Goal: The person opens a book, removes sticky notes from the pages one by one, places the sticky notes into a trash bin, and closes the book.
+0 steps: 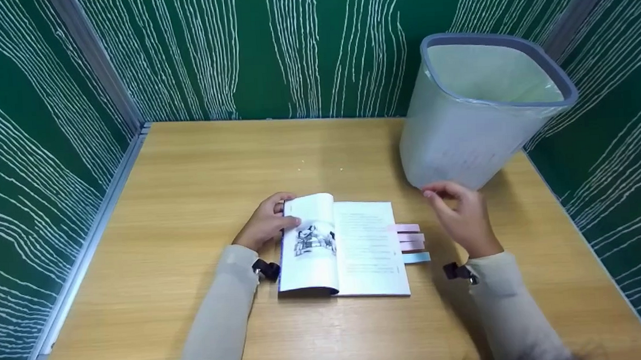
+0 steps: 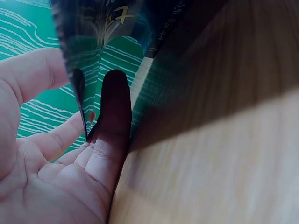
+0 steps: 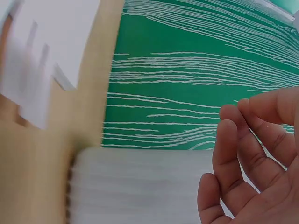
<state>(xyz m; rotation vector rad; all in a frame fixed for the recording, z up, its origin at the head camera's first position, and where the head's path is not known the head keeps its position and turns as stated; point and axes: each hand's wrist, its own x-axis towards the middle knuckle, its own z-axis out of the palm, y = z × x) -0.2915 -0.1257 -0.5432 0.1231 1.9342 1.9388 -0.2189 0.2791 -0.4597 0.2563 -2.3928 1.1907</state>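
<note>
An open book (image 1: 368,254) lies on the table, with a black-and-white drawing on its raised left page and printed lines on the right. My left hand (image 1: 268,223) grips the book's left side, thumb on the page and fingers behind. The dark cover (image 2: 121,21) with gold lettering shows in the left wrist view. Pink sticky tabs (image 1: 409,237) and a blue tab (image 1: 416,258) stick out from the right page's edge. My right hand (image 1: 461,214) hovers right of the tabs, thumb and forefinger tips together. Nothing is visible between those fingertips in the right wrist view.
A pale bin (image 1: 461,134) with a grey-blue rim and a liner stands at the table's back right, just beyond my right hand. Tiny yellowish bits (image 1: 341,169) lie behind the book on the wooden table (image 1: 215,169). Green panels (image 1: 341,47) with white lines enclose the table.
</note>
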